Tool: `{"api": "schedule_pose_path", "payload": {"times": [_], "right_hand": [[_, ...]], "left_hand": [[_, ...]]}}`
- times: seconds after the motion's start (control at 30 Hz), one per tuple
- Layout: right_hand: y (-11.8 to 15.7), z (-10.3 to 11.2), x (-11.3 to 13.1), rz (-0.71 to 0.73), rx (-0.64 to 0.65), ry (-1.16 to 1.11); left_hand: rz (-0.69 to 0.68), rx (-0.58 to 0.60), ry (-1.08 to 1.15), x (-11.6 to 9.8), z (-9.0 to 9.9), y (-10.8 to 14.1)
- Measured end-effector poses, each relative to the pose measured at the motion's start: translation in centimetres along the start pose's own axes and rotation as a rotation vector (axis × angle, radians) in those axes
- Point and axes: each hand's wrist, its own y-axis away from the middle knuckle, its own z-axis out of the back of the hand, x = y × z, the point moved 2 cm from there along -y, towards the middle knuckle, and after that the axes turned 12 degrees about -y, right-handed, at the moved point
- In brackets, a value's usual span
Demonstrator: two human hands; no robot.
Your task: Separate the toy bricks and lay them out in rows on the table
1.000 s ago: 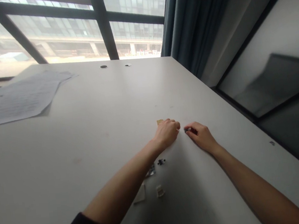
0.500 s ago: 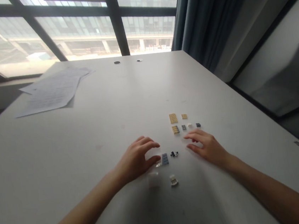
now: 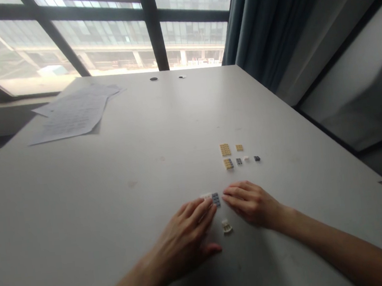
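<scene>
- Head view: both hands have drawn closer to the grey studded plate (image 3: pixel 216 199), which lies on the counter (image 3: pixel 143 143) between them; half a second ago they stood wider apart. The handling now seems centred on that plate.
- The left hand (image 3: pixel 191 231) lies flattened, fingertips at the plate's near-left edge and over a white piece (image 3: pixel 206 196), thumb splayed; its grip looks released.
- The right hand (image 3: pixel 252 202) rests just right of the plate, fingers together; I cannot tell whether its grip has anything. The black-and-white piece seen nearby earlier is out of sight.
- A cream piece (image 3: pixel 226 227) sits nearer the person; farther off lie a yellow block (image 3: pixel 225 149) and a yellow-and-grey piece (image 3: pixel 228 163).
- The left fingers partly hide the white piece.
</scene>
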Motion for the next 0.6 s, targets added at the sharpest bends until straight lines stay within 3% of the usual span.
{"api": "schedule_pose_path", "payload": {"times": [0.23,0.43,0.6], "right_hand": [[0.4,-0.3,0.2,0.055,-0.004,0.027],[0.5,-0.2,0.3,0.059,0.066,0.07],[1.5,0.7,-1.0,0.016,0.042,0.124]], "left_hand": [[0.023,0.089,-0.042,-1.2,-0.5,-1.2],[0.017,0.093,-0.057,-1.6,-0.8,-1.9],[0.021,0.119,-0.032,-2.1,-1.4,-4.5]]}}
